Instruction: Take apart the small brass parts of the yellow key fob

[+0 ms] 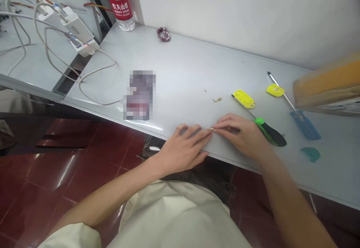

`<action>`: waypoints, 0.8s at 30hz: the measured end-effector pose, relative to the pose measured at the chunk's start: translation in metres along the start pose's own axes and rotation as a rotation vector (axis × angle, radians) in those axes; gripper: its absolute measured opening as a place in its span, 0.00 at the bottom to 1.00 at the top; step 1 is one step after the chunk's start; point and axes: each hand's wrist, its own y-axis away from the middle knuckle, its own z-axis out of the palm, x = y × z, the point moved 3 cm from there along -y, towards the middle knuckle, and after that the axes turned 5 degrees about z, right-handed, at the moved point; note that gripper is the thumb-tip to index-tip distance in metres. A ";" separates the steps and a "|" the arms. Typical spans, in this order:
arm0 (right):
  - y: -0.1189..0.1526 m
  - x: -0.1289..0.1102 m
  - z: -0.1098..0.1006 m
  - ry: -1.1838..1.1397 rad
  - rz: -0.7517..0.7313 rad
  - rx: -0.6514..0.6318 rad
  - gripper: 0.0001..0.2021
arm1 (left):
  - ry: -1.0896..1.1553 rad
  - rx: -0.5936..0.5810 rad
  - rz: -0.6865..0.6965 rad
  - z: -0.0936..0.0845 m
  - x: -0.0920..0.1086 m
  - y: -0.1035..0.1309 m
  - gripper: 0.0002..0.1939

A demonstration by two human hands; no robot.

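Note:
My right hand [239, 132] pinches a tiny gold-coloured piece [212, 129] between thumb and forefinger, just above the grey table [180, 72] near its front edge. My left hand [187, 147] rests at the table edge, fingers spread, a fingertip beside the tiny piece; whether it touches the piece is unclear. Beyond my hands lie a small gold-coloured part [217, 99] and a smaller metal bit [205, 90]. To the right are a yellow plastic piece [244, 99], a green-and-black screwdriver [270, 132] and a blue-handled screwdriver [306, 125] with another yellow piece [275, 90] over its shaft.
A blurred-out flat object [140, 95] lies left of my hands. Farther back are a water bottle [120, 4], a beaded band [163, 34] and a white power adapter [75, 25] with loose cables. A cardboard box [329, 90] and teal patch [311, 154] are at the right.

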 end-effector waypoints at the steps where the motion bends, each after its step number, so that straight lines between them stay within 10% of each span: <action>1: 0.000 0.000 0.000 -0.006 0.006 -0.001 0.12 | -0.003 0.000 0.001 0.000 0.000 0.000 0.24; 24: 0.003 0.001 0.000 0.013 -0.022 -0.007 0.10 | 0.013 -0.011 -0.002 0.001 0.000 0.001 0.25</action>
